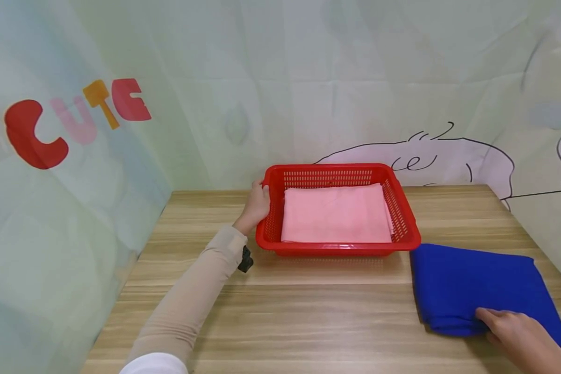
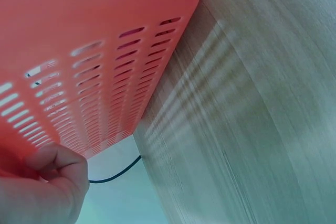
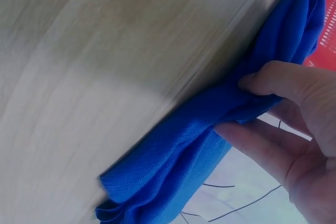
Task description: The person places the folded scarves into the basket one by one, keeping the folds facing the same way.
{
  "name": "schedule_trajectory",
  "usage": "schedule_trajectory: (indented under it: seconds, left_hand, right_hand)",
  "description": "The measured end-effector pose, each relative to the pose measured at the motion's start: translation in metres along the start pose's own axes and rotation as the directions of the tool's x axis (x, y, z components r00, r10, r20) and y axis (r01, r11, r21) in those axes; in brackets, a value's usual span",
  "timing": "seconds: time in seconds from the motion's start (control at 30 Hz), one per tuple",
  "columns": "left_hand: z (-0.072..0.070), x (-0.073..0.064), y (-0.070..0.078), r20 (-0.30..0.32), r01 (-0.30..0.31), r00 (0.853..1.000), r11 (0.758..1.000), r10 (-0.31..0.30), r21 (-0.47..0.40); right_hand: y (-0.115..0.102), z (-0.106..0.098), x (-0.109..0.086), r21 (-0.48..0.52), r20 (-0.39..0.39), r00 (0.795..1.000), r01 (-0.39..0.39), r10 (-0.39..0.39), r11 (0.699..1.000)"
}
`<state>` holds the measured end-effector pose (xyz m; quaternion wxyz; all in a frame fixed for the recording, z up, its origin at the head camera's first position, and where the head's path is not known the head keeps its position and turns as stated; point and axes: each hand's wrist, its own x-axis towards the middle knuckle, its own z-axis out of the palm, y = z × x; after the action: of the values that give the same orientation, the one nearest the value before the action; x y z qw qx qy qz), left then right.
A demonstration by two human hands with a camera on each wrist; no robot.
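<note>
A red plastic basket [image 1: 338,247] with slotted walls stands at the back of the table, a folded pink cloth [image 1: 335,215] lying flat inside it. My left hand [image 1: 256,205] grips the basket's left rim, its fingers curled over the edge in the left wrist view. To the right of the basket lies a folded blue cloth [image 1: 477,280], its back left corner right at the basket's front right corner. My right hand [image 1: 519,332] pinches the near edge of the blue cloth between thumb and fingers, as the right wrist view shows from the side.
The wood-grain table [image 1: 308,311] meets a printed fabric backdrop [image 1: 262,104] at the back and on both sides. A dark device [image 1: 245,259] shows at the left wrist, beside a beige sleeve [image 1: 191,291].
</note>
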<state>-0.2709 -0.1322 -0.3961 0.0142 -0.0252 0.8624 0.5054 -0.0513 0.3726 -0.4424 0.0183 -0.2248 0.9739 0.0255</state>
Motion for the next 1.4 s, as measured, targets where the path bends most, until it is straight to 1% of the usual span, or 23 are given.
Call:
schedule_trajectory:
  seconds: [0.23, 0.43, 0.6, 0.9, 1.07, 1.17, 1.23, 1.4]
  left_hand:
    - [0.001, 0.001, -0.002, 0.002, 0.000, 1.000, 1.000, 0.000, 0.001]
    - [0.001, 0.000, -0.001, 0.002, 0.000, 1.000, 1.000, 0.000, 0.009]
    - [0.001, 0.000, 0.001, 0.005, 0.006, 1.000, 1.000, -0.006, -0.008]
    - [0.000, 0.000, 0.002, 0.010, 0.012, 1.000, 1.000, -0.012, 0.005]
    - [0.000, -0.001, 0.001, 0.008, 0.015, 1.000, 1.000, -0.015, 0.008]
    - [0.001, 0.000, 0.000, 0.009, 0.013, 1.000, 1.000, -0.013, 0.006]
    - [0.001, 0.000, 0.000, 0.008, 0.010, 1.000, 1.000, -0.010, 0.006]
    - [0.000, 0.000, 0.000, 0.005, -0.001, 1.000, 1.000, 0.001, 0.004]
  right_hand:
    - [-0.003, -0.002, -0.001, 0.009, 0.040, 0.999, -0.004, 0.004, 1.000]
    - [-0.007, -0.002, -0.002, 0.019, 0.103, 0.995, -0.018, 0.016, 1.000]
    - [-0.009, -0.002, -0.003, 0.024, 0.121, 0.992, -0.027, 0.024, 0.999]
    - [-0.011, -0.003, -0.004, 0.037, 0.118, 0.993, -0.009, 0.005, 0.999]
    - [-0.015, -0.004, -0.004, 0.024, 0.154, 0.988, -0.008, 0.004, 1.000]
    - [-0.017, -0.004, -0.006, 0.015, 0.164, 0.987, -0.001, -0.001, 1.000]
    - [-0.018, -0.004, -0.006, 0.016, 0.163, 0.987, 0.000, -0.002, 1.000]
    - [-0.017, -0.002, -0.008, 0.012, 0.135, 0.991, 0.018, -0.019, 1.000]
